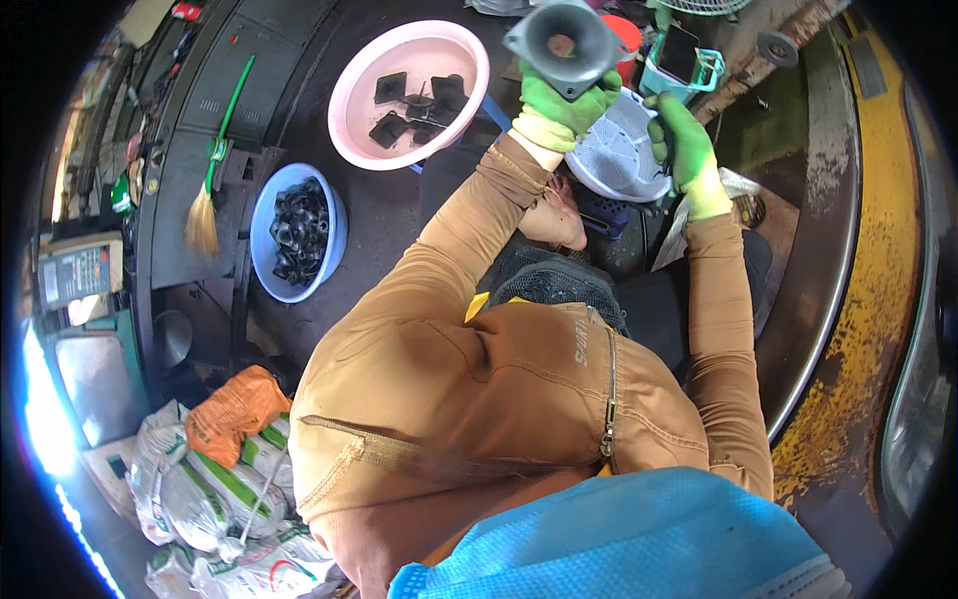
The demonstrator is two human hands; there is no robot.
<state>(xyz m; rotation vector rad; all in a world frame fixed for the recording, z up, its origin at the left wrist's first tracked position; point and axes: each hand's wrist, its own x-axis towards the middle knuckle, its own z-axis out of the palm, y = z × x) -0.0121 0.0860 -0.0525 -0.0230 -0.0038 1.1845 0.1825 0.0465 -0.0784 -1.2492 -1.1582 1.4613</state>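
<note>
Clamping a grey horn [537, 40] in the left hand [571, 104]; curling the right hand [687, 142] beside a pale basket [611, 150], leaving unclear whether gripping or touching its rim.

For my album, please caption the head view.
Left fingers hold a grey horn; right fingers are beside a pale basket.

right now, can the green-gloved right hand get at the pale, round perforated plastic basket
Likely yes: the right hand is beside the basket, nothing visible between, while the green-gloved left hand holds a grey flared part.
</note>
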